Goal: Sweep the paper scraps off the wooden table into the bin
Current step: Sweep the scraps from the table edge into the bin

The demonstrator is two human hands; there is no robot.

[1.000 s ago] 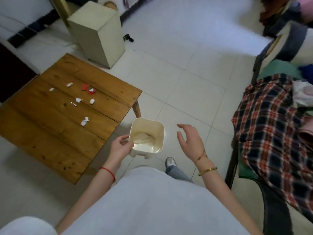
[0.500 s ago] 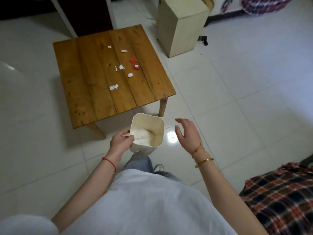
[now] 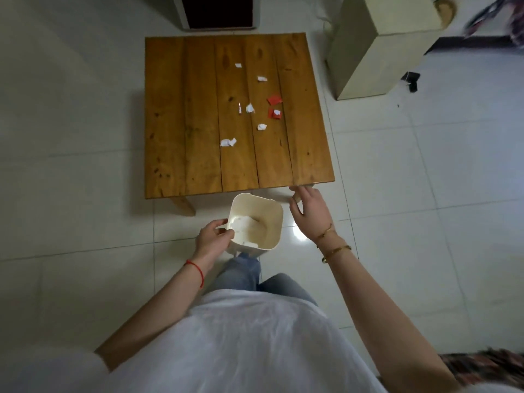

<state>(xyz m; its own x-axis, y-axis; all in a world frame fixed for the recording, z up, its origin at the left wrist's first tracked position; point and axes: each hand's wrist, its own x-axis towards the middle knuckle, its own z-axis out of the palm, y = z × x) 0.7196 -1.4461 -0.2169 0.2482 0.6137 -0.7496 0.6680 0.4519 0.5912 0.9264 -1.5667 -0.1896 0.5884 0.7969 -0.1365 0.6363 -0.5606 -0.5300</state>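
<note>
Bin now nearer table

Bare wooden table planks surround the paper scraps.

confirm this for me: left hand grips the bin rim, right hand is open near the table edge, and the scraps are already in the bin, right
Not quite. The head view shows the paper scraps on the wooden table, none swept yet. The rest holds: left hand grips the bin rim, right hand open near the edge.
</note>
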